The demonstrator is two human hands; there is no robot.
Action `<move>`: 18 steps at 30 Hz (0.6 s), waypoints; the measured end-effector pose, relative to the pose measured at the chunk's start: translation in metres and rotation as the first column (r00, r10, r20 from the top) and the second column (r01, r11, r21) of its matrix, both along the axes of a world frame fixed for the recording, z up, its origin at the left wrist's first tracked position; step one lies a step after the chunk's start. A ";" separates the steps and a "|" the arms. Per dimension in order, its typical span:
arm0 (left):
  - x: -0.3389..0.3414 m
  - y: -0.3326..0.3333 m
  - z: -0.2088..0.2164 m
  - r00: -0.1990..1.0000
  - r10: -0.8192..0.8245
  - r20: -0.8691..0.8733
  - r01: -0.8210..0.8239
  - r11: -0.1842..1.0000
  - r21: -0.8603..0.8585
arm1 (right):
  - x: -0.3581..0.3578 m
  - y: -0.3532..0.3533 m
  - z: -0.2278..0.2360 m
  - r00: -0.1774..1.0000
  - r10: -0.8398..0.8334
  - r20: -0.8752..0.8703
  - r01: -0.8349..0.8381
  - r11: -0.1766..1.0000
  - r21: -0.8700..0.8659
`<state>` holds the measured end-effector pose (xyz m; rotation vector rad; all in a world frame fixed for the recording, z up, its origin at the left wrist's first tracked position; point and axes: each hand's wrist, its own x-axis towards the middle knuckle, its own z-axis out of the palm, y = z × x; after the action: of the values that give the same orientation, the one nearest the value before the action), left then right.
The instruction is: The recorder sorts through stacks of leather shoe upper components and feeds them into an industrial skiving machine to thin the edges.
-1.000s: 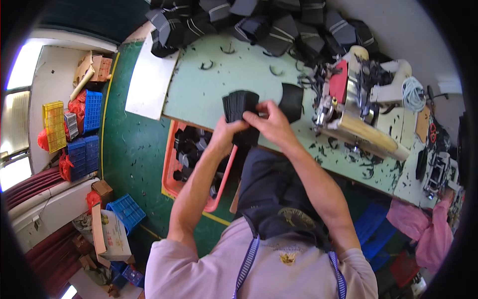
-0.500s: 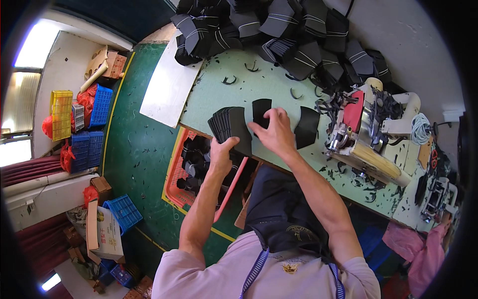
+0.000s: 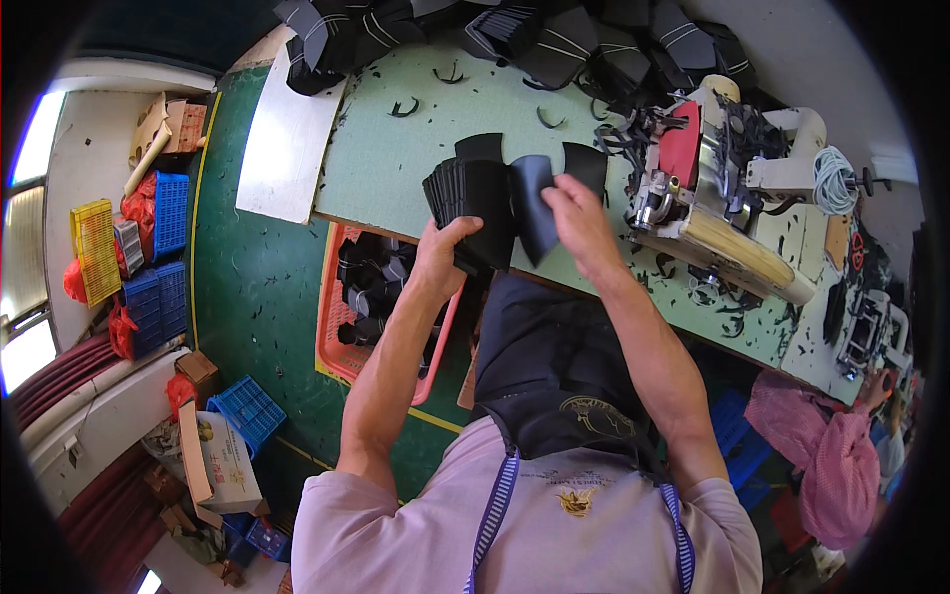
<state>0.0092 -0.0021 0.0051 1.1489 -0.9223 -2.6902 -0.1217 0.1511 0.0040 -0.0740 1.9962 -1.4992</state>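
My left hand grips a fanned stack of black curved panels over the table's near edge, thumb on top. A single black panel, shiny where light catches it, is pinched in my right hand just right of the stack; it is slightly blurred. Behind the stack, another black panel lies on the table and is partly covered. One more loose panel rests beyond my right fingers.
Tied bundles of black panels line the back of the pale green table. A sewing-type machine stands right among black scraps. Below the left edge sits a pink crate of black pieces. Blue crates stand farther left.
My right hand has moved from the loose panel on the table to beside the stack and now holds a single panel. My left hand keeps the stack. The whole view has shifted.
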 end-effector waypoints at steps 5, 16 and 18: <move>-0.006 0.005 0.000 0.999 -0.033 -0.038 0.033 0.999 -0.006 | -0.015 0.023 -0.011 0.610 0.278 -0.742 0.087 0.907 0.412; 0.007 0.000 0.009 0.998 -0.014 -0.065 0.007 0.994 -0.112 | 0.014 -0.040 0.009 0.967 0.189 0.170 -0.184 0.982 -0.046; 0.012 -0.008 0.003 0.990 0.123 -0.075 -0.133 0.981 -0.140 | 0.013 -0.053 0.014 0.980 0.197 -0.007 -0.196 0.979 0.065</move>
<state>0.0208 -0.0104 0.0077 1.0459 -0.9789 -2.4984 -0.1087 0.0982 0.0181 -0.2479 1.9828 -1.3124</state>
